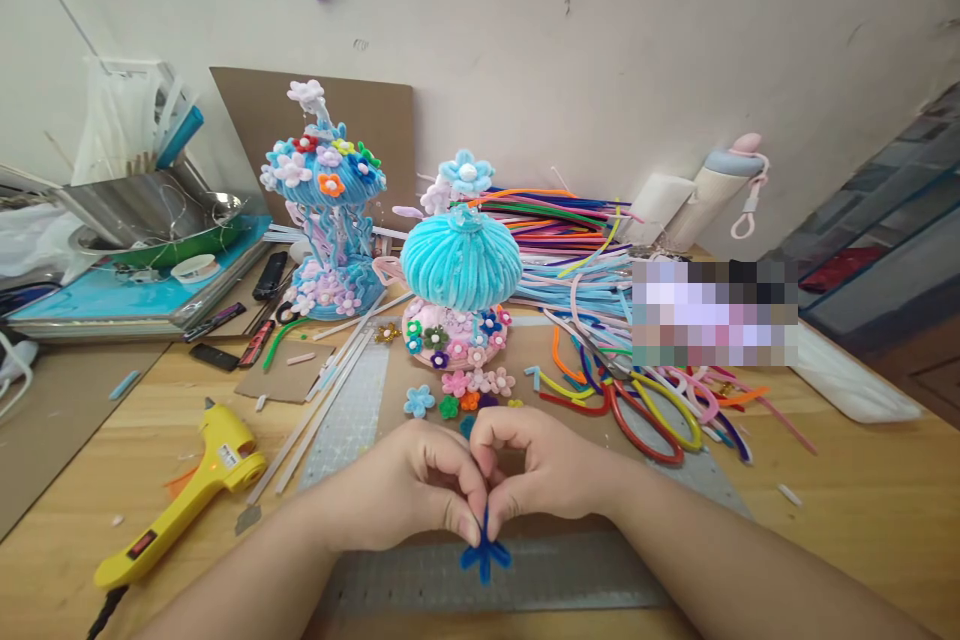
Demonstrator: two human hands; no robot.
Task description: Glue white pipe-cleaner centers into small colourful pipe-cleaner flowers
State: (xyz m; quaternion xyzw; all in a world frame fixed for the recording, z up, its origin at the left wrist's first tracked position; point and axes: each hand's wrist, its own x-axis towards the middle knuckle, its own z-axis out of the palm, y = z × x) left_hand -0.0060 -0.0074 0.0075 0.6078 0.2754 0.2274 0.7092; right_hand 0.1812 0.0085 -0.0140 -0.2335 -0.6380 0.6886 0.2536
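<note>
The left hand (pixel 420 490) and the right hand (pixel 536 468) meet in the middle, both pinching a dark blue flower (pixel 485 558) between thumb and finger. The flower is above the near part of a grey mat (pixel 420 580), its petals spread out below the fingertips. Small flowers (pixel 457 382) in several colours lie just beyond the hands, before a turquoise ball (pixel 461 260) above a pink base (pixel 454 345). A yellow glue gun (pixel 184 505) lies on the table (pixel 52 530) to the left; scissors (pixel 619 410) lie to the right among loose pipe cleaners (pixel 570 385).

Held chenille (pixel 486 556) fuzzy; glue gun (pixel 184 512) smooth plastic.
</note>
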